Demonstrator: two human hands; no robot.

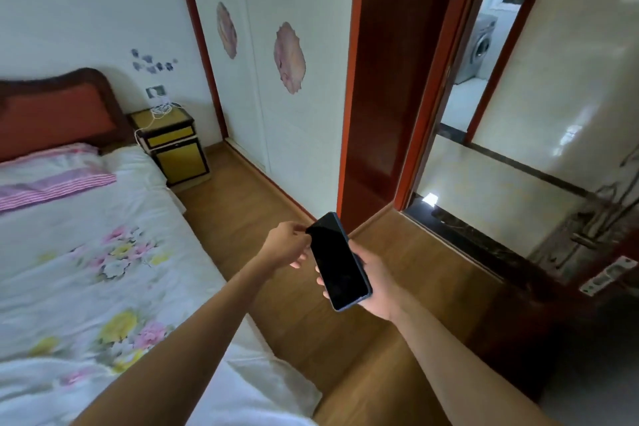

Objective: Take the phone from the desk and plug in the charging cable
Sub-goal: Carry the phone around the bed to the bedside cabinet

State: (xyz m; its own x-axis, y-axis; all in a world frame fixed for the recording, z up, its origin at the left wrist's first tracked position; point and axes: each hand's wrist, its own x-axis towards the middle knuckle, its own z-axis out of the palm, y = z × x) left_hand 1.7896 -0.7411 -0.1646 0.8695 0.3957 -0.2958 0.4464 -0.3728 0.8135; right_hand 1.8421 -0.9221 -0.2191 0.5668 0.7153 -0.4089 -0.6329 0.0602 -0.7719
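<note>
A dark phone (336,259) with a black screen and blue edge is held screen-up over the wooden floor. My right hand (375,282) grips its lower half from the right side. My left hand (288,245) touches the phone's upper left corner with its fingertips. Far off at the left, a white charging cable (160,111) lies coiled on a yellow bedside cabinet (173,143), under a wall socket (156,91). One strand of the cable hangs down the cabinet's left side.
A bed (86,252) with a floral cover fills the left side. White wardrobe doors (276,79) line the wall ahead. A red-brown open door (390,79) and doorway stand to the right, with a door handle (608,275) at far right. Wooden floor runs between bed and wardrobe.
</note>
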